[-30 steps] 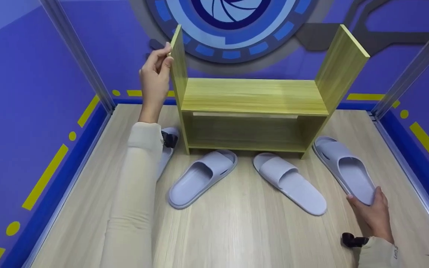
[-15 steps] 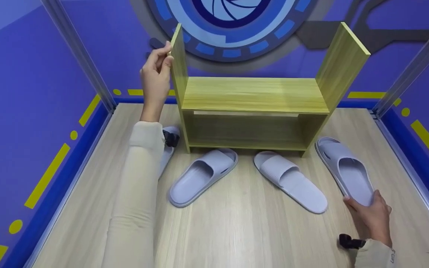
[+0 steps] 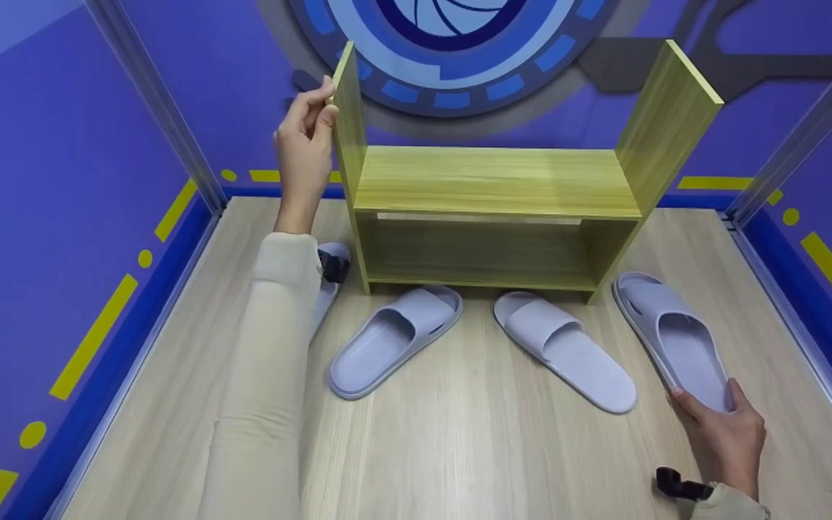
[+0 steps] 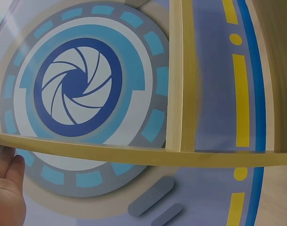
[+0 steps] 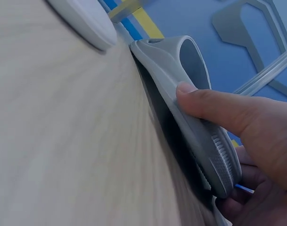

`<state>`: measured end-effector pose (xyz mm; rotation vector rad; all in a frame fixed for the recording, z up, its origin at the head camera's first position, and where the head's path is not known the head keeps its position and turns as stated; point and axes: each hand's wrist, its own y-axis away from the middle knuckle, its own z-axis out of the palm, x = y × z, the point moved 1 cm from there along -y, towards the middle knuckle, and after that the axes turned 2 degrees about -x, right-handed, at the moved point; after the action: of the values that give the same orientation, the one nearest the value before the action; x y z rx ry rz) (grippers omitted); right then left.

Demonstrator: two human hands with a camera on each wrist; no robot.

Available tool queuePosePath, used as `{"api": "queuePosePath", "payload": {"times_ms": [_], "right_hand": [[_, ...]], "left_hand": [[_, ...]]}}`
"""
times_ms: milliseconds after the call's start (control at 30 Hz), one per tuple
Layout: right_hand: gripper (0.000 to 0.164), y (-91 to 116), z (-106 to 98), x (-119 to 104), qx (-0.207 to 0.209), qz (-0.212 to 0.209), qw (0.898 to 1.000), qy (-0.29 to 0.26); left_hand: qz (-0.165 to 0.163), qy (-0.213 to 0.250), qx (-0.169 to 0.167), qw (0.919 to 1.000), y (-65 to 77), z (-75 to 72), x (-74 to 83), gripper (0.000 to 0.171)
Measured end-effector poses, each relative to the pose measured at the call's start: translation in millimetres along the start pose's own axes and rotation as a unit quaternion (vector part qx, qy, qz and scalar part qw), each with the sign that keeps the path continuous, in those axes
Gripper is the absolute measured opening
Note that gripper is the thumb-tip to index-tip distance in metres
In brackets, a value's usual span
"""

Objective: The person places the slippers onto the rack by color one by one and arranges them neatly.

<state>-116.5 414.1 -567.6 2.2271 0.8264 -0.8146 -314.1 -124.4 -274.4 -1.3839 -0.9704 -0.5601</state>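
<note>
My left hand (image 3: pixel 305 152) is at the upper front edge of the shelf rack's left side panel, pinching it between fingers and thumb. The yellow-green wooden shelf rack (image 3: pixel 495 180) stands upright against the back wall, with two boards between tall sides. Down at the right, my right hand (image 3: pixel 734 437) grips the heel end of a grey slipper (image 3: pixel 676 325), thumb on one side and fingers on the other. In the right wrist view this slipper (image 5: pixel 181 89) has a dark gap beneath its sole, its heel raised over the floor.
Two more grey slippers, one left of centre (image 3: pixel 394 339) and one right of centre (image 3: pixel 568 354), lie in front of the rack. Another slipper (image 3: pixel 323 303) is partly hidden behind my left sleeve. Blue-purple walls enclose the wood-look floor (image 3: pixel 459 462).
My right hand and the slipper it holds have shifted slightly toward me. My left hand keeps its place on the side panel. The head view has tilted a little.
</note>
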Motion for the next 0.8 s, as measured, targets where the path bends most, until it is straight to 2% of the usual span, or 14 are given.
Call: {"api": "queuePosePath", "payload": {"times_ms": [233, 467, 633, 800], "right_hand": [[0.11, 8, -3, 2, 0.012, 0.015, 0.999, -0.032], [0.107, 19, -8, 6, 0.023, -0.002, 1.0, -0.016], [0.108, 27, -7, 6, 0.035, 0.006, 0.999, -0.015], [0.106, 36, -8, 6, 0.047, -0.005, 0.999, -0.003]], "left_hand": [[0.004, -0.004, 0.0, 1.0, 0.1, 0.9, -0.7, 0.03], [0.005, -0.011, 0.002, 0.9999, 1.1, 0.5, 0.2, 0.031], [0.004, -0.013, 0.002, 0.9999, 1.5, 0.8, 0.4, 0.031], [0.003, -0.012, 0.003, 0.9999, 1.7, 1.2, 0.0, 0.031]]}}
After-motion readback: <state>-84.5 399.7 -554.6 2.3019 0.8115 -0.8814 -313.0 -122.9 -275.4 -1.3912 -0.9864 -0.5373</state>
